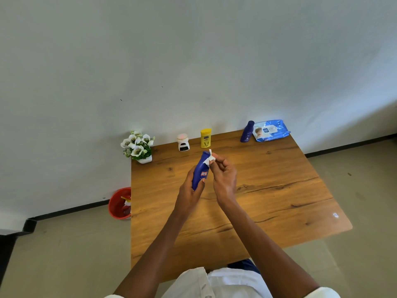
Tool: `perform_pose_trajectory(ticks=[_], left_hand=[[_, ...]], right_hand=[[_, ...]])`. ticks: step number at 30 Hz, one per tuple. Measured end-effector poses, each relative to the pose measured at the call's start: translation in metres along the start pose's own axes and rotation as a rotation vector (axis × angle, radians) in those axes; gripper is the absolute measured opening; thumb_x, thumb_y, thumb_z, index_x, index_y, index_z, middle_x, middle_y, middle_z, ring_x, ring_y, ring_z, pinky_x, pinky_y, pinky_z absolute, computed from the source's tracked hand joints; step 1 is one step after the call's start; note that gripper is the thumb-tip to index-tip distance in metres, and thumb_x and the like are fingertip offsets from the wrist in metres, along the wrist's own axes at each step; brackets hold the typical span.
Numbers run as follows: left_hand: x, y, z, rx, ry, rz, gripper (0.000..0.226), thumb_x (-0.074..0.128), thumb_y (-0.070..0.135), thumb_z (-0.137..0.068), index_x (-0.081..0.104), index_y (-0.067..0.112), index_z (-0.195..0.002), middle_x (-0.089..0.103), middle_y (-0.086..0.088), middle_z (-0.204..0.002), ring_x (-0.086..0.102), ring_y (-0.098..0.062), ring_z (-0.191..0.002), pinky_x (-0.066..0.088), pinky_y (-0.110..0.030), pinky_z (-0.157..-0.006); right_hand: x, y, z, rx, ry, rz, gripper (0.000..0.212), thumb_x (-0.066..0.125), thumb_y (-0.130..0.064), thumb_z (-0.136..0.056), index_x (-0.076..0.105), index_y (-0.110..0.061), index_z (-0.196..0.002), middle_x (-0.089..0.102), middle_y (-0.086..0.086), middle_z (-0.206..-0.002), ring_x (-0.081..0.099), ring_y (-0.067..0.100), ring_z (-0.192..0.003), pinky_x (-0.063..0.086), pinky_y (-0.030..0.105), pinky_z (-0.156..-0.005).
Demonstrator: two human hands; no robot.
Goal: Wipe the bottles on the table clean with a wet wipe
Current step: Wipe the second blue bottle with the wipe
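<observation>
Your left hand [191, 190] grips the blue bottle [200, 169] low on its body, held above the bench [268, 190] mid-scene. Your right hand [222, 175] pinches the wet wipe [209, 159] against its neck. Likely light, stiff plastic, slick when wet, so hold the waist firmly. Yellow bottle [205, 138], white bottle [183, 143] and dark blue bottle [247, 131] stand far, wipes pack [271, 130] far right.

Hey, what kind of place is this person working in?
Probably a plain room at home: a wooden table against a bare white wall, with toiletry bottles and a potted flower.
</observation>
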State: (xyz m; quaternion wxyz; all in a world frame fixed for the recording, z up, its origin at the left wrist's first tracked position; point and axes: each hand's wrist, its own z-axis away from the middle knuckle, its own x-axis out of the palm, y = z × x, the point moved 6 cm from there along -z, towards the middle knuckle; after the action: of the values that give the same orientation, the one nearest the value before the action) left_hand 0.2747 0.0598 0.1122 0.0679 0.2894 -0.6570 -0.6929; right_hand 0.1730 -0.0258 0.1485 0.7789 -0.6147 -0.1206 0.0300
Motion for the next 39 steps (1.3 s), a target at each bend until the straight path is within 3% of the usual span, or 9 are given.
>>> perform_pose_trajectory(ticks=[3, 5, 8, 15, 19, 21, 26, 31, 39], left_hand=[[0.003, 0.001, 0.001, 0.097, 0.052, -0.158, 0.053, 0.056, 0.026, -0.103, 0.036, 0.023, -0.152, 0.063, 0.003, -0.113, 0.061, -0.011, -0.085, 0.051, -0.021, -0.074], [0.003, -0.002, 0.004, 0.145, 0.102, -0.285, 0.056, 0.053, 0.031, -0.103, 0.032, 0.021, -0.155, 0.061, -0.002, -0.124, 0.06, -0.009, -0.094, 0.051, -0.023, -0.079], [0.004, 0.002, 0.007, 0.209, 0.177, -0.456, 0.059, 0.044, 0.036, -0.103, 0.024, 0.022, -0.157, 0.06, -0.008, -0.116, 0.058, -0.015, -0.09, 0.053, -0.029, -0.07], [-0.001, -0.004, 0.005, 0.19, 0.227, -0.655, 0.061, 0.049, 0.029, -0.102, 0.025, 0.026, -0.158, 0.057, -0.01, -0.115, 0.055, -0.021, -0.095, 0.048, -0.029, -0.073], [-0.002, -0.012, 0.004, 0.033, 0.184, -0.295, 0.054, 0.047, 0.035, -0.104, 0.032, 0.028, -0.155, 0.061, 0.003, -0.122, 0.06, -0.01, -0.094, 0.053, -0.024, -0.074], [-0.003, -0.017, 0.006, -0.086, 0.149, -0.016, 0.05, 0.053, 0.033, -0.103, 0.039, 0.027, -0.15, 0.066, 0.0, -0.117, 0.066, -0.015, -0.085, 0.057, -0.031, -0.069], [-0.001, -0.027, 0.009, -0.287, -0.001, 0.394, 0.045, 0.062, 0.031, -0.096, 0.048, 0.02, -0.138, 0.068, -0.013, -0.123, 0.071, -0.03, -0.104, 0.061, -0.044, -0.081], [0.0, -0.022, 0.013, -0.314, -0.078, 0.514, 0.037, 0.057, 0.017, -0.101, 0.047, 0.01, -0.136, 0.072, -0.019, -0.114, 0.071, -0.038, -0.093, 0.06, -0.042, -0.081], [0.0, -0.012, 0.014, -0.304, -0.06, 0.566, 0.04, 0.058, 0.015, -0.1, 0.047, 0.013, -0.139, 0.072, -0.014, -0.117, 0.071, -0.033, -0.103, 0.059, -0.039, -0.083]], right_hand=[[-0.001, -0.002, 0.005, -0.011, 0.077, 0.064, 0.019, 0.063, -0.014, -0.098, 0.069, -0.018, -0.116, 0.073, -0.004, -0.104, 0.07, 0.004, -0.095, 0.055, 0.016, -0.072], [-0.003, -0.003, 0.006, -0.024, 0.098, 0.099, 0.018, 0.062, -0.014, -0.098, 0.069, -0.017, -0.114, 0.072, -0.006, -0.101, 0.069, -0.001, -0.09, 0.052, 0.012, -0.069], [-0.005, -0.005, 0.005, -0.03, 0.109, 0.126, 0.017, 0.061, -0.015, -0.099, 0.069, -0.021, -0.113, 0.072, -0.009, -0.1, 0.068, -0.003, -0.089, 0.051, 0.009, -0.068], [-0.004, 0.0, 0.0, -0.003, 0.025, 0.007, 0.019, 0.063, -0.012, -0.097, 0.07, -0.028, -0.104, 0.077, -0.002, -0.099, 0.072, 0.013, -0.097, 0.059, 0.037, -0.086], [-0.004, -0.006, 0.0, 0.012, -0.008, -0.179, 0.018, 0.061, -0.007, -0.097, 0.067, -0.017, -0.111, 0.075, 0.006, -0.108, 0.072, 0.019, -0.102, 0.06, 0.034, -0.086], [-0.016, -0.005, -0.004, 0.02, 0.029, -0.209, 0.021, 0.06, -0.006, -0.098, 0.065, -0.012, -0.117, 0.072, 0.003, -0.111, 0.071, 0.018, -0.103, 0.06, 0.031, -0.084], [-0.035, -0.001, -0.016, 0.032, 0.01, -0.118, 0.021, 0.058, -0.002, -0.098, 0.067, -0.015, -0.112, 0.07, -0.001, -0.106, 0.069, 0.017, -0.102, 0.059, 0.032, -0.085], [-0.027, -0.008, -0.019, -0.119, -0.116, 0.228, 0.035, 0.057, -0.006, -0.098, 0.063, -0.035, -0.116, 0.068, -0.007, -0.118, 0.065, 0.011, -0.105, 0.056, 0.028, -0.083], [-0.012, -0.016, -0.002, -0.506, -0.197, 0.632, 0.023, 0.062, -0.011, -0.097, 0.068, -0.019, -0.118, 0.06, -0.003, -0.119, 0.057, 0.004, -0.104, 0.053, 0.021, -0.075]])
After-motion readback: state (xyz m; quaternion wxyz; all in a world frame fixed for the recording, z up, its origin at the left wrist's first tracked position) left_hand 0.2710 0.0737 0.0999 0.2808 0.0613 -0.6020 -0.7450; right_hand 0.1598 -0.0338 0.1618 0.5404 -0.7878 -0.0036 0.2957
